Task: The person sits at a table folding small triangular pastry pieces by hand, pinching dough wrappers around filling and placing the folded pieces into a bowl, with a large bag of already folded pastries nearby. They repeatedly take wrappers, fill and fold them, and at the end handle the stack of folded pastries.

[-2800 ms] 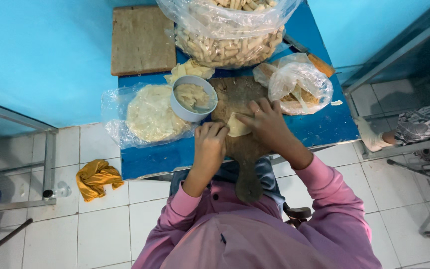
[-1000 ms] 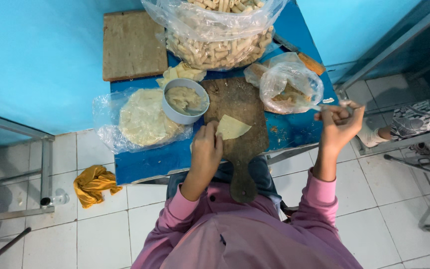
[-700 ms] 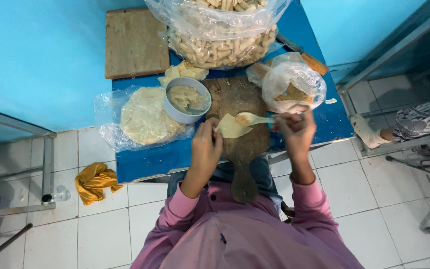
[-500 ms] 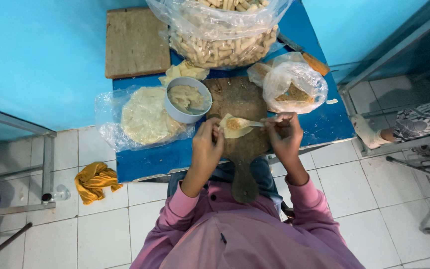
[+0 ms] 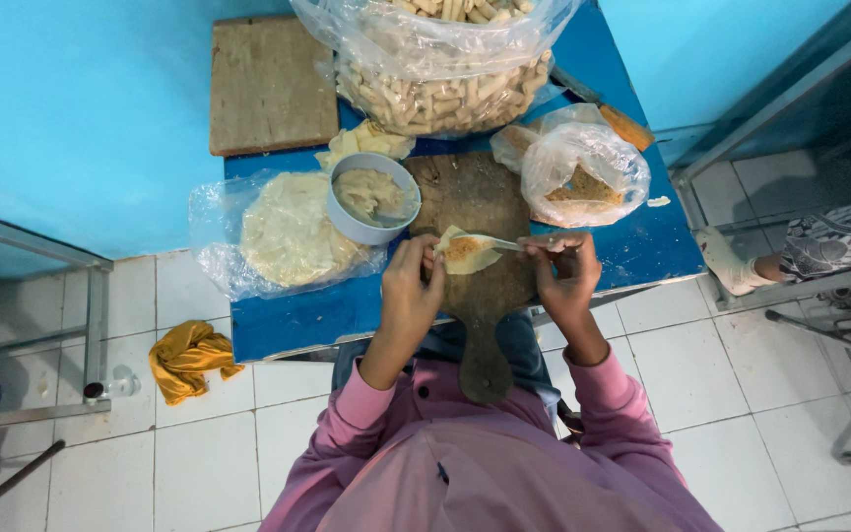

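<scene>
Now the right hand, back from the side, spoons filling onto the wrapper pinched by the left hand.

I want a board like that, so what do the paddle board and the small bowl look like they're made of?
The paddle board looks like dark, worn wood: matte brown surface with a carved handle. The small bowl seems plastic or enamelled metal, pale grey-blue and smooth; the picture leaves that open.

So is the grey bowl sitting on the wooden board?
No, the grey bowl sits on the blue table, beside the wooden board.
</scene>
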Action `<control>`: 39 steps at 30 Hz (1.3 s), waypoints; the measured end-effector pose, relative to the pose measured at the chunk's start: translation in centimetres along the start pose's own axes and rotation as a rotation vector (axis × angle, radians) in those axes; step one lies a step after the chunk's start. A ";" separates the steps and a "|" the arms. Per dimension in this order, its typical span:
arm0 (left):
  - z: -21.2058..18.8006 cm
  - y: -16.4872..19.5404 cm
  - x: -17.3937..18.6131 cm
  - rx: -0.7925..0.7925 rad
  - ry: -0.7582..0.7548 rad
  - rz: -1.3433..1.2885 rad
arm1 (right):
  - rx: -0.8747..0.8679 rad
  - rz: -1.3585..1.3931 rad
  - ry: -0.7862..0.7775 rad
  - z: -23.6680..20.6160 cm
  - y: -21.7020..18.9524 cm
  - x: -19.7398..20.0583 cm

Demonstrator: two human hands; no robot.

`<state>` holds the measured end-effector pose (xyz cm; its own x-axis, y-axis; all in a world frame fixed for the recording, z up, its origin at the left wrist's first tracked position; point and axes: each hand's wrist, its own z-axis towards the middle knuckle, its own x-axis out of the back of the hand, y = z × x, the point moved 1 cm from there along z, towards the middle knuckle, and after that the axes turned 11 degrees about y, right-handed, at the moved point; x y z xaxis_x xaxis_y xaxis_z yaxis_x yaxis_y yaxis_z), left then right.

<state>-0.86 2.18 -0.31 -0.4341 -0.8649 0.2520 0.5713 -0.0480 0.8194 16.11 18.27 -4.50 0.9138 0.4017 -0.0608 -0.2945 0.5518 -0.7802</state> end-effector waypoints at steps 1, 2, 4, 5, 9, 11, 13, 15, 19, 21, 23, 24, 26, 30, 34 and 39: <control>0.0 0.0 0.0 -0.010 0.003 -0.007 | 0.003 0.021 0.007 0.0 0.1 0.0; 0.0 0.0 0.0 -0.017 0.004 -0.014 | -0.013 0.029 0.007 0.0 0.1 0.0; 0.0 0.1 0.0 -0.023 0.004 -0.003 | -0.048 0.042 0.014 0.0 0.1 0.0; 0.1 0.1 0.0 -0.028 0.008 0.003 | -0.004 0.010 0.005 0.0 0.1 0.0; 0.3 0.4 -0.2 0.023 -0.028 0.048 | 0.051 0.004 -0.016 0.0 0.0 0.0; 0.6 0.6 -0.5 0.014 -0.058 0.113 | 0.021 0.035 -0.016 0.0 0.0 0.0; 0.8 0.8 -0.9 -0.084 -0.011 0.184 | -0.011 0.037 -0.010 0.0 0.1 0.0; 1.0 1.0 -1.1 -0.127 0.005 0.222 | -0.020 0.046 -0.007 -0.1 0.2 0.0; 0.9 0.8 -0.9 -0.080 -0.015 0.159 | -0.060 0.044 0.001 0.1 0.0 0.0; 0.7 0.7 -0.6 -0.032 -0.024 0.105 | -0.075 0.053 0.028 0.3 -0.3 0.0; 0.6 0.5 -0.3 0.021 -0.035 0.063 | -0.117 0.039 0.073 0.7 -0.6 0.4; 0.5 0.5 -0.2 0.010 -0.024 0.051 | -0.152 0.021 0.102 1.0 -0.8 0.9; 0.5 0.4 0.0 -0.012 -0.004 0.027 | -0.155 -0.085 0.179 1.6 -1.2 2.4; 0.4 0.3 0.0 -0.038 -0.017 0.023 | -0.015 -0.172 0.394 3.0 -2.0 6.5; 0.4 0.5 -0.3 -0.094 0.001 0.024 | 0.114 -0.495 0.515 5.0 -1.7 8.0; 0.4 0.7 -0.6 -0.114 -0.005 0.013 | 0.359 -0.999 0.302 5.1 -3.0 4.3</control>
<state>-0.47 2.90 0.29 -0.4292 -0.8634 0.2653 0.6525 -0.0933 0.7520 19.48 22.09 0.71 0.8016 -0.5119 0.3088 0.5957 0.7280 -0.3393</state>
